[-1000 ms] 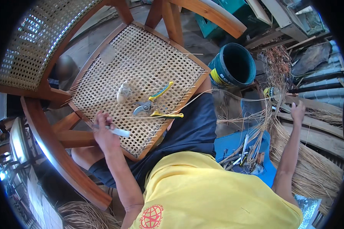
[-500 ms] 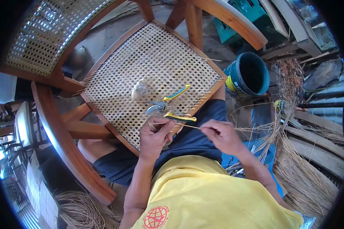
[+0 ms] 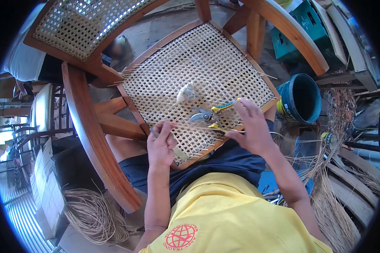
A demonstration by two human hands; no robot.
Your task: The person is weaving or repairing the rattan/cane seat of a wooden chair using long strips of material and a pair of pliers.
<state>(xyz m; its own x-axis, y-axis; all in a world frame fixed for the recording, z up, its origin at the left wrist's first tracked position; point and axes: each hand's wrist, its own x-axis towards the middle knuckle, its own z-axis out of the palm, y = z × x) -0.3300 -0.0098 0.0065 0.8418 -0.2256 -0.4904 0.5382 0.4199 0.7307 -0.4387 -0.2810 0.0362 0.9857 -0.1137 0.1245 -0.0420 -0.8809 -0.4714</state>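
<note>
My left hand [image 3: 159,147] pinches a thin cane strand [image 3: 185,127] over the near left part of a woven cane chair seat [image 3: 156,84], with a short pale object [image 3: 179,152] sticking out below the fingers. My right hand [image 3: 253,126] has its fingers apart over the yellow handles of pruning shears [image 3: 204,116], its fingertips at the upper handle and its thumb by the strand; whether they touch is unclear. A lumpy whitish object [image 3: 186,92] rests on the seat, whose frame has loose cane ends poking out.
Wooden chair parts [image 3: 93,139] surround the seat, with a cane backrest [image 3: 88,29] at upper left. Beside it are a teal bucket [image 3: 302,97], green crates [image 3: 299,33], loose fibres [image 3: 329,189] and a cane coil [image 3: 93,217]. Another person's white clothing [image 3: 25,63] shows at left.
My right hand came in from the far right, pinched near the strand, then opened and rose over the shears. My left hand moved in from the seat's edge. The view shifted.
</note>
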